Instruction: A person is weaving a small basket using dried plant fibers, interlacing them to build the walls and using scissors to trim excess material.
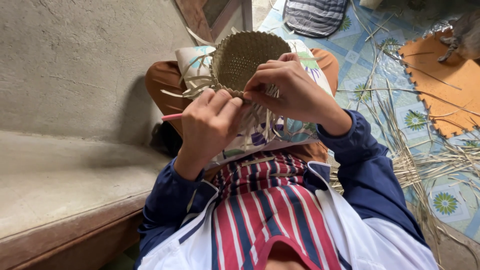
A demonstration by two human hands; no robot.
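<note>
Two hands are closed on the near rim of a small woven basket [248, 59], which is propped on a patterned cushion [260, 131] in the lap, its mouth turned toward the viewer so the edge can be reached. The left hand [212, 122] also grips a pink tool [171, 116]; the right hand [290, 87] pinches loose strips [260, 117] at the rim. More strips lie on the floor mat [440, 200] at right.
</note>
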